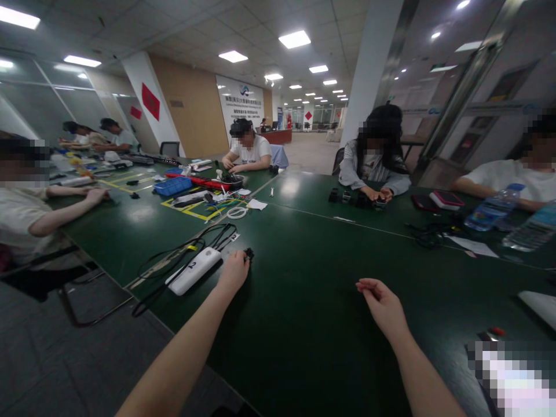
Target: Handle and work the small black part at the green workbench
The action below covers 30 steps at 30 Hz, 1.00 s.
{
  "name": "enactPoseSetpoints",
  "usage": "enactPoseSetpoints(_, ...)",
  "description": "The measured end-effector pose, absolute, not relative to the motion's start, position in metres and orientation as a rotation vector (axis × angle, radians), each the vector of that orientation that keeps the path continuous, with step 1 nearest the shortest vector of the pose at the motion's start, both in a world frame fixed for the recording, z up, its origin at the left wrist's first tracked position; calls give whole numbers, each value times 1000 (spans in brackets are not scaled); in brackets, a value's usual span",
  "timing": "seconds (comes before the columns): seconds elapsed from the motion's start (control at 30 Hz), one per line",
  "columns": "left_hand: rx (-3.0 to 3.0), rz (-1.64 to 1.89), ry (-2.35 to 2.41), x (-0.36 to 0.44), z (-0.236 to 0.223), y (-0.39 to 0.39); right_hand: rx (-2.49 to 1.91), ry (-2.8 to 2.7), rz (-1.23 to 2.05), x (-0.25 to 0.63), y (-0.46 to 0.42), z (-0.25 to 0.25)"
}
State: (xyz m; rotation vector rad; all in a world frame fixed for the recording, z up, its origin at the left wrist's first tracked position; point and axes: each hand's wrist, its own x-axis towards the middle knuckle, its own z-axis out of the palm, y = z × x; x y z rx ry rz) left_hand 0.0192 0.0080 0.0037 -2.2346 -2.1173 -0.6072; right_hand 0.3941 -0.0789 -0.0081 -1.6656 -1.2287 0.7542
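Note:
My left hand [235, 271] is closed on a small black object [249, 253] at the table surface. Most of that object is hidden behind my fingers, and its kind cannot be made out. Just left of this hand lies a white power strip [195, 271] marked with a 2, its black cables [212, 234] running beyond it. My right hand [384, 307] is held over the green table [304, 278], to the right of my left one. Its fingertips are pressed together, and whether something tiny is between them does not show.
Beyond the power strip are a blue basket [172, 186], a red tray [211, 183] and a coiled white cable [237, 213]. Co-workers sit around the table. Water bottles [494, 207] and a paper sheet [473, 245] lie at right; a blurred-out bright patch [512, 376] is near bottom right.

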Motion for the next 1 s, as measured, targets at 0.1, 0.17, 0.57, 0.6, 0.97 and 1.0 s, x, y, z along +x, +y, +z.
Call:
enactPoseSetpoints(0.1,-2265,-596,-2109,19,4,9,-1654,-1230,751,395,-78,-11)
enactPoseSetpoints(0.17,-2267,-626,-2126,18,5,8,-1644,-1235,753,396,-77,-13)
enactPoseSetpoints(0.57,-2084,-1243,-2500,2,-4,12,-1650,-1214,738,390,-81,-2)
enactPoseSetpoints(0.6,-2091,-1258,-2494,2,-5,12,-1645,-1214,740,390,-81,-3)
enactPoseSetpoints(0.97,-2177,-966,-2329,8,2,6,-1603,-1248,758,398,-75,-18)
enactPoseSetpoints(1.0,-2189,-930,-2303,9,2,6,-1603,-1244,759,398,-76,-17)
